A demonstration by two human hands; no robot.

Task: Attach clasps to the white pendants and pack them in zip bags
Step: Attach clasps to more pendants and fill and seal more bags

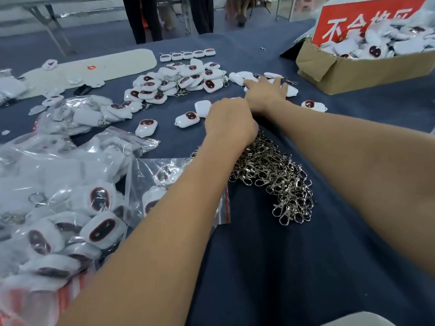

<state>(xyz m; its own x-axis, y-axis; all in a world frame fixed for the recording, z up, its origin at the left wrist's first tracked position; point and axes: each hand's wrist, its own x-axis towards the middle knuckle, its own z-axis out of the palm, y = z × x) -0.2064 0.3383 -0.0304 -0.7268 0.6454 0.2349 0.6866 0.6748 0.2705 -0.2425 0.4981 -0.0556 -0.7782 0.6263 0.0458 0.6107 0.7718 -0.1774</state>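
White pendants with dark oval faces lie in a heap at the table's middle. My right hand reaches far forward with fingers spread flat over a few loose pendants. My left hand hovers palm down with fingers curled at the far end of a pile of silver clasps; whatever it may hold is hidden under it. Two single pendants lie just left of that hand. Zip bags filled with pendants are stacked at the near left.
A cardboard box full of pendants, with a red sign, stands at the far right. A pale flat board lies at the far left. A person's legs stand beyond the table. Dark blue cloth covers the table.
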